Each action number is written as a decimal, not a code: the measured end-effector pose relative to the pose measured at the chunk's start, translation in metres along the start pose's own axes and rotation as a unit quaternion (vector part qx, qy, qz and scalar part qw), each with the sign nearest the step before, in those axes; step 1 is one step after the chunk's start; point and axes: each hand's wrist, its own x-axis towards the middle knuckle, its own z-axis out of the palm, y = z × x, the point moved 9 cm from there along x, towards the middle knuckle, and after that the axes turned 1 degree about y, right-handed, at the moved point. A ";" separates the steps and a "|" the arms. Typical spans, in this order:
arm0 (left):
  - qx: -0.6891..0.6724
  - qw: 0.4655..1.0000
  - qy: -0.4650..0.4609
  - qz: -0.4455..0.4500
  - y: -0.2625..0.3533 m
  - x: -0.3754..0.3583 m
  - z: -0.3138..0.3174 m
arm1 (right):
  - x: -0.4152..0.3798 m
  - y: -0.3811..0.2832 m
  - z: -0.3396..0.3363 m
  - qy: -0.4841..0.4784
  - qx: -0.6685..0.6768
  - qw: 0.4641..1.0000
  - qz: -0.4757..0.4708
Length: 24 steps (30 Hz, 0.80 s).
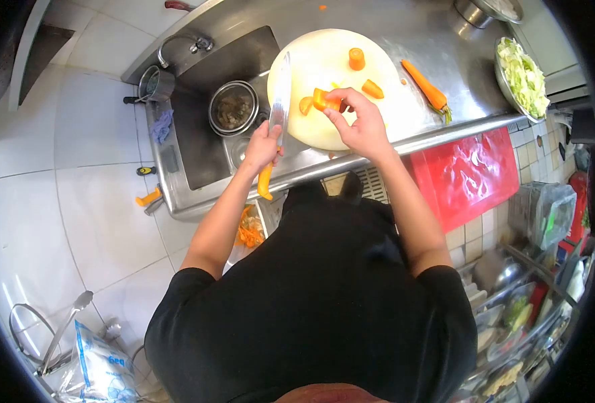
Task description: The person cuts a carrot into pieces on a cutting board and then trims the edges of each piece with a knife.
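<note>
The right hand (pixel 363 127) pinches a carrot piece (pixel 324 99) over the cutting board (pixel 324 64), centre top of frame. The left hand (pixel 265 144) grips the knife (pixel 280 101) just left, blade pointing up-frame

counter (pixel 405 27): shiny grey metal | cutting board (pixel 324 67): smooth white plastic | knife (pixel 278 107): shiny metal blade, smooth yellow plastic handle | sink strainer (pixel 233 107): metal | red board (pixel 468 174): glossy plastic | wall tiles (pixel 56 188): smooth, shiny white

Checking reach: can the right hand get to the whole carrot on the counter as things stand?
Probably yes. The whole carrot lies uncovered just past the cutting board, but the right hand already holds a carrot piece.
</note>
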 end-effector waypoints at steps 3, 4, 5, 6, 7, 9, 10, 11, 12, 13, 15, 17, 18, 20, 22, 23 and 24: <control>-0.010 0.998 -0.057 0.006 0.013 -0.016 0.015 | -0.018 0.044 0.018 0.009 -0.107 0.994 -0.034; -0.003 0.997 -0.083 0.003 0.014 -0.020 0.021 | -0.025 0.054 0.025 0.002 -0.127 0.991 -0.049; -0.015 0.996 -0.090 -0.002 0.017 -0.024 0.030 | -0.031 0.065 0.031 -0.005 -0.146 0.987 -0.064; 0.001 0.995 -0.097 -0.015 0.014 -0.026 0.036 | -0.036 0.074 0.037 -0.011 -0.165 0.983 -0.079; 0.019 0.994 -0.104 -0.029 0.010 -0.027 0.041 | -0.039 0.084 0.044 -0.028 -0.179 0.980 -0.078; 0.027 0.992 -0.114 -0.050 -0.001 -0.027 0.051 | -0.045 0.092 0.051 -0.024 -0.223 0.970 -0.095; 0.033 0.991 -0.119 -0.054 -0.007 -0.026 0.054 | -0.046 0.094 0.052 -0.021 -0.246 0.963 -0.104; 0.039 0.990 -0.124 -0.059 -0.013 -0.025 0.056 | -0.047 0.097 0.053 -0.022 -0.254 0.961 -0.103; 0.045 0.989 -0.129 -0.064 -0.016 -0.026 0.058 | -0.047 0.097 0.054 -0.024 -0.262 0.960 -0.101; 0.045 0.989 -0.125 -0.065 -0.017 -0.028 0.057 | -0.049 0.097 0.055 -0.026 -0.269 0.958 -0.098; 0.046 0.990 -0.120 -0.065 -0.015 -0.032 0.053 | -0.050 0.099 0.056 -0.026 -0.278 0.955 -0.097; 0.052 0.988 -0.127 -0.072 -0.016 -0.035 0.051 | -0.050 0.101 0.057 -0.025 -0.282 0.954 -0.096; 0.055 0.987 -0.130 -0.076 -0.017 -0.037 0.049 | -0.050 0.102 0.057 -0.023 -0.282 0.954 -0.096; 0.079 0.986 -0.126 -0.068 -0.021 -0.040 0.046 | -0.051 0.102 0.057 -0.018 -0.286 0.953 -0.101; 0.109 0.985 -0.120 -0.059 -0.021 -0.044 0.042 | -0.052 0.101 0.057 -0.011 -0.291 0.950 -0.109; 0.127 0.984 -0.115 -0.055 -0.020 -0.046 0.041 | -0.052 0.101 0.057 -0.009 -0.289 0.951 -0.111; 0.144 0.982 -0.111 -0.050 -0.019 -0.049 0.039 | -0.052 0.099 0.056 -0.007 -0.287 0.951 -0.113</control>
